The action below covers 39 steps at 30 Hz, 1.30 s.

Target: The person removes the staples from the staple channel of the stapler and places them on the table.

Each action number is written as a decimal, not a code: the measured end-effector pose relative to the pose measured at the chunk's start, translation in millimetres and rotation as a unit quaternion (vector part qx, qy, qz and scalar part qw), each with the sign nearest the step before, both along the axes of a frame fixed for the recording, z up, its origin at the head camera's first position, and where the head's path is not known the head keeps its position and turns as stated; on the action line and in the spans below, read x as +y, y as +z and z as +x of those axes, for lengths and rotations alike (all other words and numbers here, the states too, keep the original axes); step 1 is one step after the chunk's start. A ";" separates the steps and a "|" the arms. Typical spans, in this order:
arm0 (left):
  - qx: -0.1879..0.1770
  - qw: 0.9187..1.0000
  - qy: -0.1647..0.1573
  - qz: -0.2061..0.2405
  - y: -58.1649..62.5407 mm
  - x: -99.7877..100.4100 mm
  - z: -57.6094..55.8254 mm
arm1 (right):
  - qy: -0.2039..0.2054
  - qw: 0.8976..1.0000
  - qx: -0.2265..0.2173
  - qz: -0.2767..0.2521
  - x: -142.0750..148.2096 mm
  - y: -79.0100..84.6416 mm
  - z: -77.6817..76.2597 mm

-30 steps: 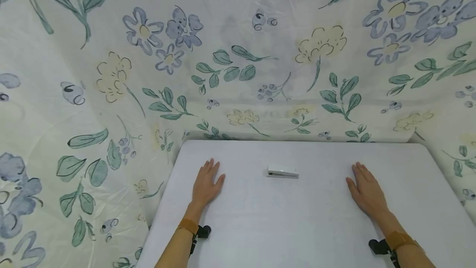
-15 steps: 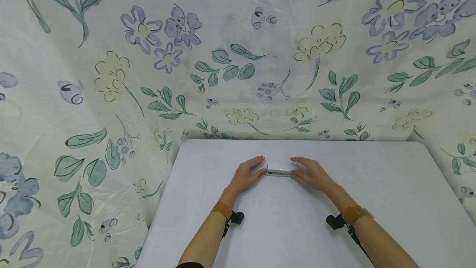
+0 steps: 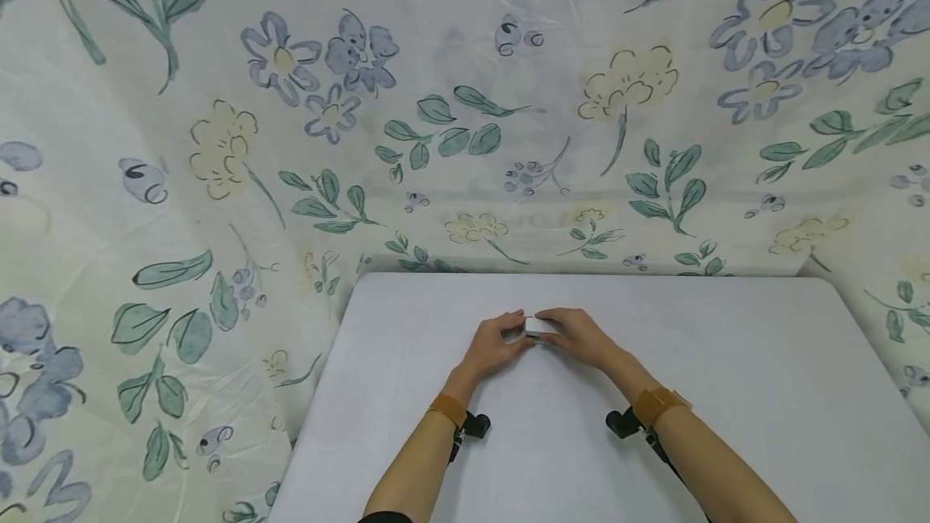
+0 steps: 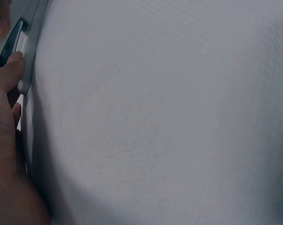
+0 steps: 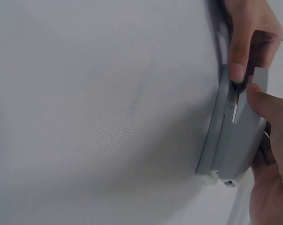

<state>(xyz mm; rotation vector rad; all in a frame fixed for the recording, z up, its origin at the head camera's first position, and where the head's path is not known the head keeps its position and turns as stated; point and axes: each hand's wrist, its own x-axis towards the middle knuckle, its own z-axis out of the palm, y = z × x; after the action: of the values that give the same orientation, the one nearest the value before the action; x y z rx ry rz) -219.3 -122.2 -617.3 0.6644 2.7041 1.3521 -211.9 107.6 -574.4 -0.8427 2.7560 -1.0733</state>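
A white-grey stapler [image 3: 535, 327] is near the middle of the white table, largely covered by both hands in the head view. My left hand [image 3: 496, 347] grips one end, its thumb [image 4: 9, 75] against the stapler's side. From the other side my right hand [image 3: 581, 339] holds the upper part, thumb on top. The right wrist view shows the stapler [image 5: 242, 131] lengthwise, with a slit between base and upper arm, and the left thumb [image 5: 237, 68] pressing at that slit. Fingers behind the stapler are partly hidden.
The white tabletop [image 3: 552, 442] has rounded far corners. Behind it and at the sides hangs a floral-patterned sheet [image 3: 450, 184]. Each wrist wears a brown strap [image 3: 446, 408] with a small black camera [image 3: 477, 426].
Both hands came in from the table's left and right sides to the stapler. Between half a second ago and now, they have moved closer together and grip it.
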 end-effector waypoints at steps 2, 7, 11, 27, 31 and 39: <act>-0.002 1.000 0.013 -0.001 -0.4 1.2 1.0 | -0.004 1.000 -0.005 -0.003 -2.9 0.5 0.3; 0.015 1.000 0.023 0.002 0.0 2.7 3.4 | -0.013 1.000 -0.009 -0.008 -7.4 0.6 2.4; 0.019 1.000 0.021 0.011 -1.1 4.3 3.4 | -0.012 1.000 -0.013 -0.008 -7.1 0.7 3.0; 0.028 0.999 0.019 0.002 -2.3 4.3 0.0 | -0.015 0.996 -0.021 -0.081 27.5 22.5 2.8; 0.013 1.000 0.025 -0.004 -0.2 3.4 0.2 | -0.027 0.994 -0.035 -0.097 47.0 27.7 5.3; 0.026 0.999 0.019 0.002 -1.0 3.0 0.0 | -0.050 0.991 -0.033 -0.119 85.1 27.5 10.4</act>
<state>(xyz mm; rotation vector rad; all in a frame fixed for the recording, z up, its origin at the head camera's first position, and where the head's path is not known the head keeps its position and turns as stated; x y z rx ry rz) -219.3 -119.2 -618.3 0.6611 2.7700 1.3673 -201.5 192.8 -546.9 -0.6836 2.6775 -1.4417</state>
